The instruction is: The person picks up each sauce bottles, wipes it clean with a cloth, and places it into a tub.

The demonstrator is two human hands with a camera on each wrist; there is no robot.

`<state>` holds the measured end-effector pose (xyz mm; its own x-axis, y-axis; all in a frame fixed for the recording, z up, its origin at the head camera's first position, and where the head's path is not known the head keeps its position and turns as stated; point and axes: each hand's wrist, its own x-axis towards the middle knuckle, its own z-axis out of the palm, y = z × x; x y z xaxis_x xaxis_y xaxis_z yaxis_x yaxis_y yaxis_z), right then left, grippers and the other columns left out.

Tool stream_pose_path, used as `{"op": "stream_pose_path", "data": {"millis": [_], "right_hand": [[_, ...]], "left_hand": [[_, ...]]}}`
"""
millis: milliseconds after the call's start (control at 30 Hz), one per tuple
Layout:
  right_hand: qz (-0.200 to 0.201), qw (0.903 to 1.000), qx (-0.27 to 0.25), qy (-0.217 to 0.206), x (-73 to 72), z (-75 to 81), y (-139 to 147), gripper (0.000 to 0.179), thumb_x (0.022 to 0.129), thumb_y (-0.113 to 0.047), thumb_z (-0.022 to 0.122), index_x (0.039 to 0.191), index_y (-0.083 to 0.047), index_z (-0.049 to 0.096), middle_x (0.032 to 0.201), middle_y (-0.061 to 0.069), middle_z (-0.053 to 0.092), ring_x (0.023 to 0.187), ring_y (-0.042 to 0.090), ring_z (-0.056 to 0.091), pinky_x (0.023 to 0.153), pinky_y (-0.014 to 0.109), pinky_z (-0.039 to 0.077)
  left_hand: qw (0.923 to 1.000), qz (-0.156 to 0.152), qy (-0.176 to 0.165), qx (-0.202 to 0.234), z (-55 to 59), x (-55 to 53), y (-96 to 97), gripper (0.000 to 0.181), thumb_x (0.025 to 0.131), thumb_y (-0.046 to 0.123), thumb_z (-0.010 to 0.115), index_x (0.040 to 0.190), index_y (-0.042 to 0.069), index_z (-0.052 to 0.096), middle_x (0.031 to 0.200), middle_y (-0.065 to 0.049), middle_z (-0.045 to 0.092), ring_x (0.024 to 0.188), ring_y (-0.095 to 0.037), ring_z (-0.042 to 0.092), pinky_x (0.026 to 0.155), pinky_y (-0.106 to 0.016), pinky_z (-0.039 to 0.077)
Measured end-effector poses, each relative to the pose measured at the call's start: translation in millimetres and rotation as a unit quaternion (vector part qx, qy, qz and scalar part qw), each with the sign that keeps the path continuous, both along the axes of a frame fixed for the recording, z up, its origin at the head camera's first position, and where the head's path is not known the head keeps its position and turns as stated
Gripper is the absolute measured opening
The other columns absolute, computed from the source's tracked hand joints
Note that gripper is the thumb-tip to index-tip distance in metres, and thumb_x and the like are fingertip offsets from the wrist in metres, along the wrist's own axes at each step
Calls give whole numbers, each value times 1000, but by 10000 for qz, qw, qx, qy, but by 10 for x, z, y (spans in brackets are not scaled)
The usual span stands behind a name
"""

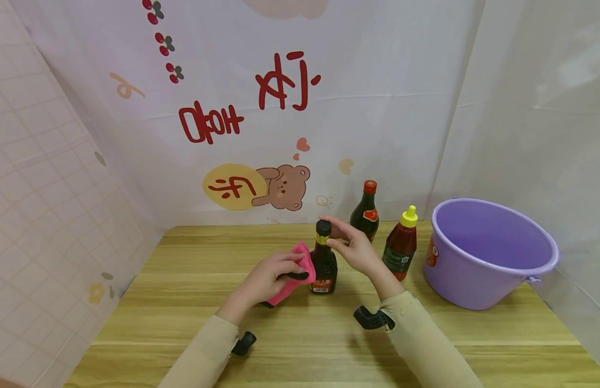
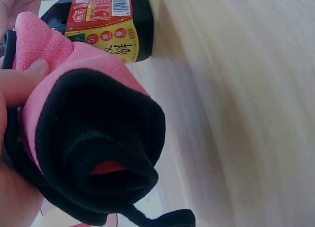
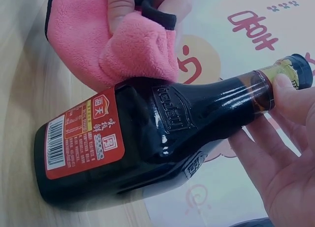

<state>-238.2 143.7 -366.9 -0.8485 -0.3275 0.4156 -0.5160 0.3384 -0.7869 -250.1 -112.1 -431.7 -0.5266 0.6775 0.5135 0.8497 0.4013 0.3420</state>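
A dark sauce bottle (image 1: pixel 323 268) with a black cap and a red label stands upright on the wooden table. My right hand (image 1: pixel 353 248) holds it by the neck, thumb on one side and fingers on the other in the right wrist view. My left hand (image 1: pixel 273 276) grips a pink cloth (image 1: pixel 291 284) with black edging. The bunched cloth (image 3: pixel 140 49) lies against the bottle's shoulder in the right wrist view. In the left wrist view, folds of the cloth (image 2: pixel 101 69) cover part of the bottle's label (image 2: pixel 103 25).
Behind my right hand stands a dark green bottle (image 1: pixel 365 213) with a red cap. Right of it is a red-brown sauce bottle (image 1: pixel 400 245) with a yellow nozzle. A purple bucket (image 1: pixel 474 280) sits at the right, near the white printed wall sheet (image 1: pixel 387 108).
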Motion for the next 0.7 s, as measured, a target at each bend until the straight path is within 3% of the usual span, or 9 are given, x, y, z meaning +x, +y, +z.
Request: {"op": "stream_pose_path", "data": {"millis": [133,300,500,700], "right_hand": [[2,10000,-7,13,12,7,-8,50,95,4,61,143,-2,48,119,22,64,109,36,64,95,55,50],[-34,10000,-5,10,8,6,-6,50,94,5,61,143,-1,49,118,23,65,109,37,64,94,56,50],[-75,10000,-30,7,-146,-186,31,53,94,5,61,145,-5,49,119,22,65,110,38,63,94,56,50],[-83,9999,-81,-23,-226,-291,63,55,95,-2,64,146,-15,50,120,14,66,111,31,64,95,52,51]], "left_hand": [[9998,78,-170,-76,-27,4,-18,33,82,-10,71,103,14,74,131,-8,63,123,-29,58,102,-46,47],[10000,-29,-93,-12,-58,-11,-28,32,82,-12,70,101,14,74,129,-9,64,121,-28,59,101,-45,48],[9997,-226,-87,22,-100,-17,-44,27,82,-11,71,98,11,74,126,-11,65,118,-29,60,100,-46,49],[9973,-278,-383,-555,-188,-25,-48,33,82,-11,71,102,15,75,127,-9,65,120,-26,60,102,-43,47]]}}
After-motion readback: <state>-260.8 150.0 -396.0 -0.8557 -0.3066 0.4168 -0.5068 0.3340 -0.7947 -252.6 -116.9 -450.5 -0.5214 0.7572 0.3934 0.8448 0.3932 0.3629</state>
